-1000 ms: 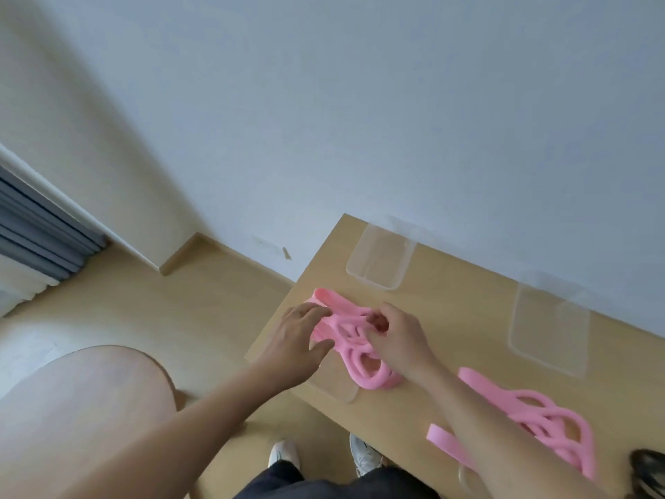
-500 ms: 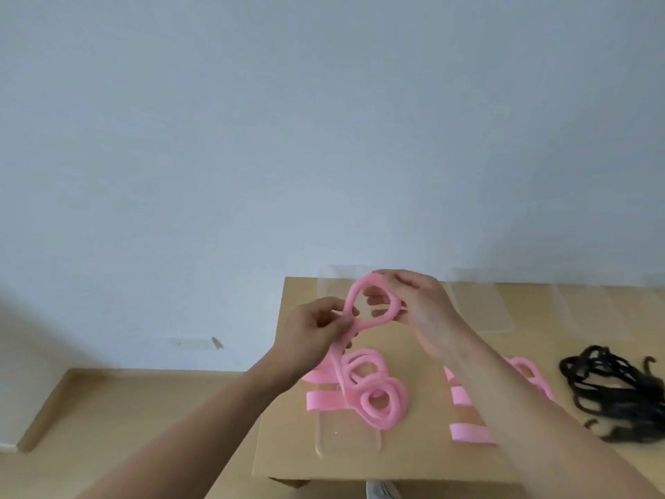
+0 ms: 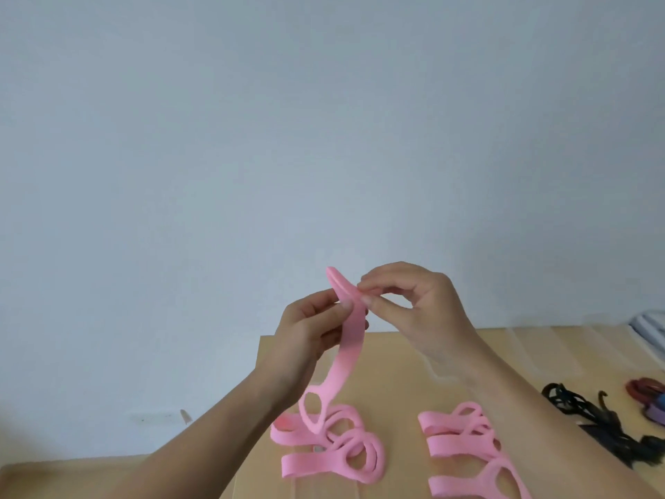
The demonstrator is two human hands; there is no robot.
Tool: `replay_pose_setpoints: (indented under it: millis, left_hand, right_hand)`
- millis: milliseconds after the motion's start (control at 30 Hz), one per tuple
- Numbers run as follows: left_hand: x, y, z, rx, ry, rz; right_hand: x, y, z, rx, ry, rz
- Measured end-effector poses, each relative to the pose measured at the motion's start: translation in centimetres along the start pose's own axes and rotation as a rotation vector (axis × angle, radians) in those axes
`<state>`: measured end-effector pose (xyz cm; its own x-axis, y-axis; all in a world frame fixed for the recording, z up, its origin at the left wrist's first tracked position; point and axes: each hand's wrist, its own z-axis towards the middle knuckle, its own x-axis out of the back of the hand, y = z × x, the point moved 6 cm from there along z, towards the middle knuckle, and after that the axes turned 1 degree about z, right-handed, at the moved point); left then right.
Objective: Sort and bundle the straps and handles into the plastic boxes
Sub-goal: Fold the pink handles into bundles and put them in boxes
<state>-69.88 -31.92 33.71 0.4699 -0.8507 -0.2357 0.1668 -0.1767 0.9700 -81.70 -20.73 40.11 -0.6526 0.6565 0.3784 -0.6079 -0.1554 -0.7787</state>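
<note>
Strap [image 3: 351,342], one, pink, pinched by left hand [image 3: 306,340], right hand [image 3: 421,311]; one pink bundle [image 3: 464,441] beside.

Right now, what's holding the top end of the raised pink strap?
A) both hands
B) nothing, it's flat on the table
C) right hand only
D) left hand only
A: the left hand and the right hand both pinch the top of the pink strap, and its lower end hangs down toward the table.
</note>
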Motion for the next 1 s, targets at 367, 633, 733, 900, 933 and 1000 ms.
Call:
replay_pose_setpoints:
  millis: [367,633,733,900,933,1000]
  left_hand:
    - [-1.9,1.5,-0.6,-0.124,0.100,0.131]
    - [-2.5,1.9,-0.9,-0.159,0.166,0.246]
    - [-2.9,1.8,-0.9,-0.146,0.164,0.237]
    - [-2.6,0.9,-0.8,-0.053,0.228,0.222]
    - [-2.5,0.7,-0.8,-0.034,0.237,0.224]
    - [-2.7,0.5,-0.8,-0.004,0.215,0.200]
  right_hand:
    - [1.0,-2.2,-0.4,0.304,0.056,-0.373]
    - [0.6,-1.8,0.3,0.201,-0.135,-0.479]
    - [0.9,-1.7,0.4,0.148,-0.129,-0.421]
    - [1.3,-1.9,0.2,0.218,-0.033,-0.439]
    - [1.4,-1.8,0.0,0.232,-0.013,-0.446]
    - [1.4,-1.6,-0.4,0.259,0.033,-0.469]
